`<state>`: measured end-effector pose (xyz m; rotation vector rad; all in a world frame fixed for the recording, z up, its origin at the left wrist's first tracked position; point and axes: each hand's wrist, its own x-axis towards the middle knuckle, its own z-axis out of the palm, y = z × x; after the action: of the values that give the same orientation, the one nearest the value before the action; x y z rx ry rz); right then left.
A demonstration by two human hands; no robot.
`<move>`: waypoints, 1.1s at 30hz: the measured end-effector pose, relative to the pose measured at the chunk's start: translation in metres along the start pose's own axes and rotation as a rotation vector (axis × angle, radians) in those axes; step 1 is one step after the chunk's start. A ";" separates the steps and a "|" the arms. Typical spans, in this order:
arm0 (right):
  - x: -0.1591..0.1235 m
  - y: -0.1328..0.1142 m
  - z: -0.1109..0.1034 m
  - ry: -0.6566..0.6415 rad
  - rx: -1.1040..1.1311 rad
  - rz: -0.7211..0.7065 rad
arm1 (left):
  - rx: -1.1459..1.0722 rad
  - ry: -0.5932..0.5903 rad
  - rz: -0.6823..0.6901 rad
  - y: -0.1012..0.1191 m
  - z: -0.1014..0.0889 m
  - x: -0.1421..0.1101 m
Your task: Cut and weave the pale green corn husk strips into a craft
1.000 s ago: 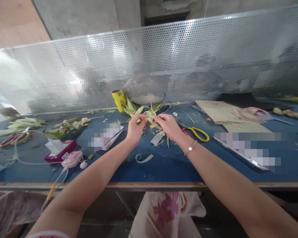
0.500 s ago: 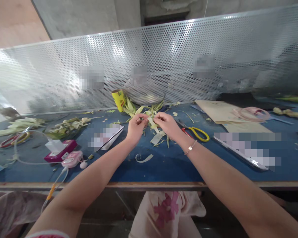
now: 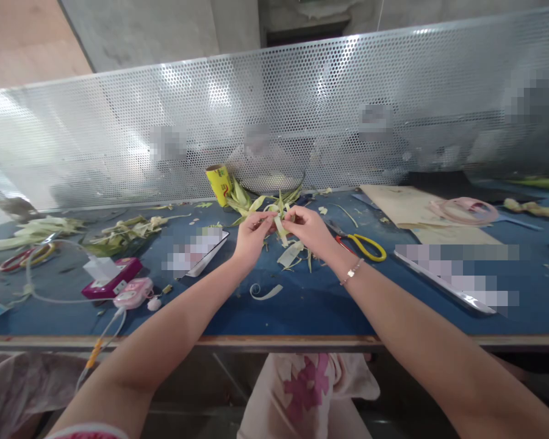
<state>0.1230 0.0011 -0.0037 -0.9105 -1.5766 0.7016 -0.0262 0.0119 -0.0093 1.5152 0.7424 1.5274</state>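
Observation:
My left hand (image 3: 255, 233) and my right hand (image 3: 307, 227) meet over the middle of the blue table. Between their pinched fingertips is a pale green strip of corn husk (image 3: 281, 230), gripped from both sides. Loose husk scraps (image 3: 291, 255) lie on the table just beneath the hands. Behind them a bunch of green husk leaves (image 3: 240, 198) rests beside a yellow cardboard tube (image 3: 218, 185). Scissors with red and yellow handles (image 3: 366, 246) lie right of my right hand. Some of the fingertips are hidden by the husk and by each other.
A phone (image 3: 201, 253) lies left of my hands, near a purple tissue box (image 3: 112, 279) and a pink case (image 3: 133, 294). To the right are a tablet-like device (image 3: 443, 283), cardboard (image 3: 407, 210) and a pink tape roll (image 3: 464, 210). A perforated metal screen (image 3: 283, 110) closes the back.
Both hands stay in nearly the same place. The fingertips have shifted slightly on the husk strip, which now hangs a little more upright between them.

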 end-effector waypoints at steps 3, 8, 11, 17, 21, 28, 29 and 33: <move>0.001 0.001 0.000 0.012 -0.024 -0.014 | 0.035 -0.007 0.006 -0.001 0.001 0.000; 0.002 0.001 -0.001 0.044 -0.116 -0.007 | -0.017 -0.049 -0.040 -0.004 0.002 0.001; 0.002 0.001 0.000 0.044 -0.135 -0.005 | -0.085 -0.056 -0.056 -0.007 0.001 0.002; 0.002 0.002 0.001 0.092 -0.120 -0.047 | -0.154 -0.057 -0.020 -0.006 0.002 0.001; 0.002 0.002 0.002 0.094 -0.084 -0.022 | -0.197 -0.057 -0.065 -0.002 0.004 0.001; 0.004 0.006 0.006 0.101 0.179 0.001 | -0.256 0.000 -0.128 0.005 0.004 0.001; 0.005 0.008 0.007 0.105 0.230 0.020 | -0.263 0.014 -0.133 0.005 0.004 0.001; 0.007 0.010 0.007 0.122 0.396 0.130 | -0.282 0.029 -0.162 0.006 0.005 0.002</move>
<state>0.1170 0.0125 -0.0098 -0.7474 -1.2204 0.9897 -0.0224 0.0107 -0.0029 1.1987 0.6205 1.4660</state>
